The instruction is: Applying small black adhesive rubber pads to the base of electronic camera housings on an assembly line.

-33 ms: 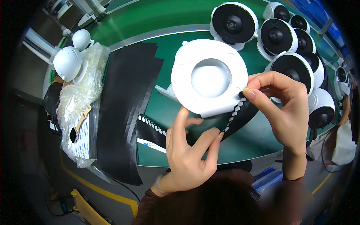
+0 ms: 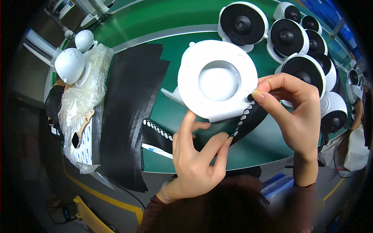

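A white round housing (image 2: 190,83) with a large recessed circle stands in front of me, its flat side facing up. My right hand (image 2: 297,116) is closed, thumb and forefinger pinching a small black round pad (image 2: 250,98) at the housing's lower right edge. My left hand (image 2: 198,165) is closed on a black strip (image 2: 252,124) carrying a row of white dots, pinching its edge below the housing. The left forefinger touches the housing's lower rim. Another length of the strip, with a similar dotted row, shows left of my left hand; the part between is hidden.
Long black sheets (image 2: 130,101) lie left on the green table (image 2: 167,42). Beyond them are clear plastic wrap (image 2: 83,101), a watch with a tan strap (image 2: 85,126) and white rounded devices (image 2: 70,66). Several white cameras with black fronts (image 2: 286,37) crowd the right side.
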{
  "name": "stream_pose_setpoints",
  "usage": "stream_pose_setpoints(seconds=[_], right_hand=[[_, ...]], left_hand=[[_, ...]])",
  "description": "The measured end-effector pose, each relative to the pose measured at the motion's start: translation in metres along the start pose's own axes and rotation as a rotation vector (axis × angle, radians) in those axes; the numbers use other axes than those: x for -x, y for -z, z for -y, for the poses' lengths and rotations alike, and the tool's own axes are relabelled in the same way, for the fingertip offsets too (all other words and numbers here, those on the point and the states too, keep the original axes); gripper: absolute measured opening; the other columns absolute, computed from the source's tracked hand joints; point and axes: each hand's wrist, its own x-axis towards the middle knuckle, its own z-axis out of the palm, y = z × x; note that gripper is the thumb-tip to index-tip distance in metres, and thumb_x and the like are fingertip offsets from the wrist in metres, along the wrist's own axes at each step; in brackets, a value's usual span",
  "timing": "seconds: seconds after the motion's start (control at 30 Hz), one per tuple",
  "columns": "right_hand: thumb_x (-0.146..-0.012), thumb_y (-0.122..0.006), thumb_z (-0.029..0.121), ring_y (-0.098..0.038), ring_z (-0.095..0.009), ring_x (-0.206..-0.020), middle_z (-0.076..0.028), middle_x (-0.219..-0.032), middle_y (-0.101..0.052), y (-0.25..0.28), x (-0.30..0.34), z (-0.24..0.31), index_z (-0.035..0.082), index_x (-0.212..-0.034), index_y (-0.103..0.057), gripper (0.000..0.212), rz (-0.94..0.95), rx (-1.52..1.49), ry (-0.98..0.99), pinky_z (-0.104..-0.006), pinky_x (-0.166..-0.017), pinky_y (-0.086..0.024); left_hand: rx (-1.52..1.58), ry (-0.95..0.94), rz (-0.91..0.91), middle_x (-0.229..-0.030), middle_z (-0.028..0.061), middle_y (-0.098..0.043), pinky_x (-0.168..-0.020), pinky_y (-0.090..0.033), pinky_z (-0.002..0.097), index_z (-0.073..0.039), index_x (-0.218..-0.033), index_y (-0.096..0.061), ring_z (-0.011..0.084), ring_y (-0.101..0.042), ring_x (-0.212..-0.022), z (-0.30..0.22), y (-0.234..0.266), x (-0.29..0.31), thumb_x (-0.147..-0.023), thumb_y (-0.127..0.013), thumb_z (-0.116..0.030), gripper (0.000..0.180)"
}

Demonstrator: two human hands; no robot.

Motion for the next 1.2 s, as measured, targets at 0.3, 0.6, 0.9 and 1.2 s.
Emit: stream_pose_setpoints(seconds=[0.3, 0.6, 0.9, 1.2], right_hand=[[-0.075, -0.065, 0.003, -0.058, -0.01, -0.07, -0.006, -0.078, -0.061, -0.005, -0.002, 0.004, -0.003, -0.079, -0.061, 0.008, -0.024, 0.115, 0.002, -0.0205, -0.071, -0.046], [-0.075, -0.066, 0.004, -0.057, -0.009, -0.07, -0.006, -0.077, -0.06, -0.008, 0.0, 0.009, -0.001, -0.075, -0.058, 0.009, -0.043, 0.236, 0.042, -0.0208, -0.069, -0.046], [-0.081, -0.058, 0.001, -0.062, -0.013, -0.073, -0.009, -0.079, -0.062, 0.001, -0.003, -0.011, -0.001, -0.111, -0.041, 0.034, -0.095, -0.165, -0.065, -0.0207, -0.067, -0.048], [-0.062, -0.071, 0.008, -0.059, -0.025, -0.075, -0.008, -0.077, -0.061, -0.002, 0.027, 0.007, 0.004, -0.079, -0.064, 0.018, 0.239, 0.279, 0.368, -0.0319, -0.067, -0.047]], left_hand=[[0.037, -0.01, 0.004, -0.104, 0.0172, -0.049, -0.066, -0.041, 0.0322, -0.007, -0.077, -0.065, 0.024, -0.05, -0.076, 0.004, -0.002, -0.006, -0.06, -0.07, -0.005, 0.018], [0.069, -0.044, 0.008, -0.102, 0.0174, -0.049, -0.066, -0.041, 0.0321, -0.006, -0.078, -0.064, 0.0252, -0.051, -0.077, 0.005, 0.0, -0.008, -0.059, -0.07, -0.005, 0.02], [0.201, -0.021, 0.095, -0.107, 0.0195, -0.058, -0.062, -0.042, 0.0292, -0.004, -0.071, -0.063, 0.0229, -0.057, -0.073, 0.01, 0.023, -0.003, -0.059, -0.069, -0.005, 0.014], [0.413, -0.092, 0.24, -0.089, 0.0051, -0.064, -0.066, -0.039, 0.028, -0.006, -0.077, -0.065, 0.0186, -0.058, -0.072, 0.017, 0.042, -0.015, -0.061, -0.069, -0.003, 0.016]])
